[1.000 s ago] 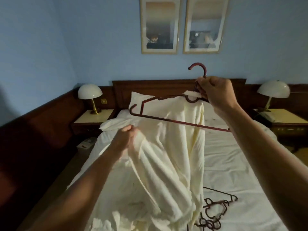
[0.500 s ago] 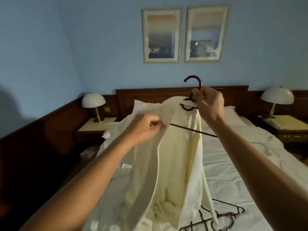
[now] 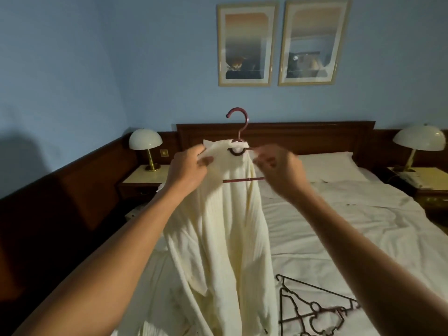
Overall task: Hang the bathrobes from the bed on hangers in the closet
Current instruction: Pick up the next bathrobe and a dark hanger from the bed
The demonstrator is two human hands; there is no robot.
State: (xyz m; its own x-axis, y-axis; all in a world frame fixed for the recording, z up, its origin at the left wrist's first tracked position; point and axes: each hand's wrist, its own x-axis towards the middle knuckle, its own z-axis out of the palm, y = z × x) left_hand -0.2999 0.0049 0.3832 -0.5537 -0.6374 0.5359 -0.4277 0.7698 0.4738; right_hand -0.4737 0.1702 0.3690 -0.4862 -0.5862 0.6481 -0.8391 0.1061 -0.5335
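Fingers point(image 3: 204, 161) of the left hand point(image 3: 188, 167) pinch the collar of the cream waffle-weave bathrobe point(image 3: 225, 226). The right hand point(image 3: 278, 169), blurred, seems to grip the dark red plastic hanger point(image 3: 240, 123) beneath it, above the white bed point(image 3: 339, 226). The robe looks nearly seated; the closet trip is yet to come, and spare dark hangers point(image 3: 312, 309) lie on the bed.

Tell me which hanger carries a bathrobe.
The dark red plastic hanger raised, draped with the cream bathrobe; the dark hangers on the white bed lie bare.
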